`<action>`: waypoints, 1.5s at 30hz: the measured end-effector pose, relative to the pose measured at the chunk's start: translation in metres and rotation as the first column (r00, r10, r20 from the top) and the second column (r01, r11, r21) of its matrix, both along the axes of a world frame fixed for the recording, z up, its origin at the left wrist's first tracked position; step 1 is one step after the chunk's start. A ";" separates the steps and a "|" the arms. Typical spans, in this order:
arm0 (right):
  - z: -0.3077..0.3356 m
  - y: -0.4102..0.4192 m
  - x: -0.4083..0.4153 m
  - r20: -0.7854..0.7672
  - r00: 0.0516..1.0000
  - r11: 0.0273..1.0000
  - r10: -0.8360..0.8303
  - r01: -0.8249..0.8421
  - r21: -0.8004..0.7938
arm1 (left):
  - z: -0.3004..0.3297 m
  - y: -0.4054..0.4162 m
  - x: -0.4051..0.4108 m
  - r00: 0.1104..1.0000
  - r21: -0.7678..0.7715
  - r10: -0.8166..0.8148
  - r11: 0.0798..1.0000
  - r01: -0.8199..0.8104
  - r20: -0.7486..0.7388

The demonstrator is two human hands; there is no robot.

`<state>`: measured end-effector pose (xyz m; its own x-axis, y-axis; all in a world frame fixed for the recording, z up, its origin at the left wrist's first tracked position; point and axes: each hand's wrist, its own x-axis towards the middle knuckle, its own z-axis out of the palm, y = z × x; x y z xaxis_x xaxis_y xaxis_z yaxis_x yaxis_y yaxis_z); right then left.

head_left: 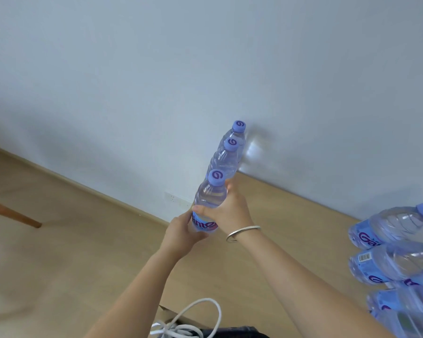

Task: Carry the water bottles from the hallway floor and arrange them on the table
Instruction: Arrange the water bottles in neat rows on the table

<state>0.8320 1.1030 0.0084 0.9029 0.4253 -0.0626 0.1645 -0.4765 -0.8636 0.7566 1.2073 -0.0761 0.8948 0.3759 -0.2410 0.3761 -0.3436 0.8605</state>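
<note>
The table [291,215] runs along the wall, with a cluster of bottles [391,259] lying at its right end. Three bottles [226,159] line up near the wall — the right hand [226,211] and left hand [181,234] both clamp the nearest bottle [209,203]. Best to set it flush and upright — releasing only once its base sits flat.

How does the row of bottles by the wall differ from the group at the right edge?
The row of three bottles runs along the wall edge of the table; both hands grip its nearest bottle. The right-edge group is untouched, partly cropped, and shows labels more fully. Both have clear bodies and lilac caps.
</note>
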 end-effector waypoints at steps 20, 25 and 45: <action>-0.016 0.014 0.032 0.044 0.995 0.996 -0.086 0.085 0.010 | -0.014 0.025 0.040 0.992 0.335 -0.121 0.934 0.124 -0.031; -0.021 0.014 0.033 0.078 0.989 0.992 -0.123 0.121 0.027 | -0.018 0.025 0.042 0.993 0.336 -0.119 0.935 0.117 -0.016; 0.017 -0.191 0.029 0.346 0.708 0.732 -0.615 0.676 -0.083 | 0.007 -0.074 0.024 0.812 0.614 -0.292 0.540 0.576 -0.505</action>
